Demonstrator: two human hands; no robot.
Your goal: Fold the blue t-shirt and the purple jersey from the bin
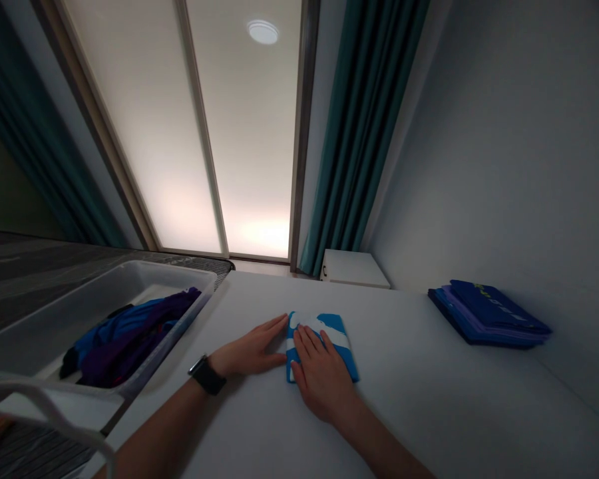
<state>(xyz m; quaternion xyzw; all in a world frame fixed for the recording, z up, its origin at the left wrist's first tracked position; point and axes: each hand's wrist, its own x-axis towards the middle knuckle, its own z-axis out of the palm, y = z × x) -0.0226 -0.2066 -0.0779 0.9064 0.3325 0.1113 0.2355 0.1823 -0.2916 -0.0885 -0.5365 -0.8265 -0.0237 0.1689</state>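
Observation:
A folded blue-and-white piece of cloth [337, 326], probably a garment, lies flat on the white table [244, 426] in front of me. My right hand [319, 369] rests palm down on top of it, fingers stretched out and pointing away from me. Along its left edge is my left hand [253, 347], flat on the table with the fingers extended and the tips at the cloth's side. A dark watch [207, 374] is on my left wrist. Part of the cloth is hidden under my right hand.
To the left stands a translucent plastic bin [207, 283] with crumpled blue and purple clothes [124, 342] inside. A stack of folded blue and purple clothes [489, 316] sits at the table's right, by the wall. A white cabinet [354, 266] is beyond the far edge. A pale curved bar [54, 412] crosses the lower left.

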